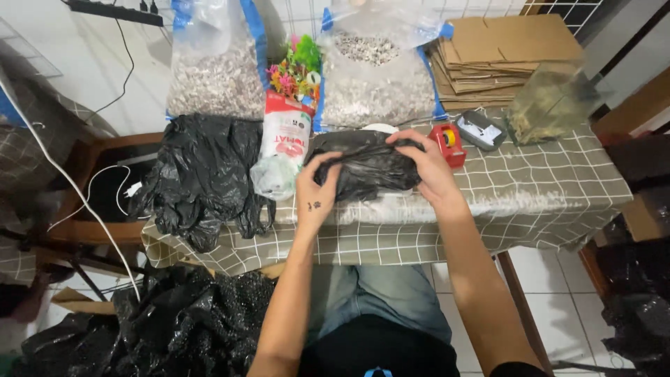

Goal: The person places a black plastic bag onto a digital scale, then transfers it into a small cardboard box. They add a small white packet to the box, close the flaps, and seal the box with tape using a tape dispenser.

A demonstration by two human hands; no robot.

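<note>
Black parcel [366, 167]: a lumpy bundle wrapped in thin, glossy, creased black plastic film, roughly oblong, long axis running left to right, parallel to the table's near edge. It lies on the table [544, 188] at mid-width, just back from the near edge, on a grey cloth with a white grid pattern. Left hand [315, 190] is closed on the parcel's left end, fingers curled into the film, back of the hand toward the camera. Right hand [426, 164] is clamped over the right end, fingers bent across the top. Just left of the parcel stands a white pouch [286, 143] with red print, soft-sided, tilted. Further left, a heap of black bags [202, 174], crumpled and shiny, drapes over the table's left end. Along the far edge: two clear sacks [377, 77] of pale coarse granules, a stack of flat brown cardboard [502, 52] at the far right corner, and a red tape dispenser [449, 143] just beside the right hand
</note>
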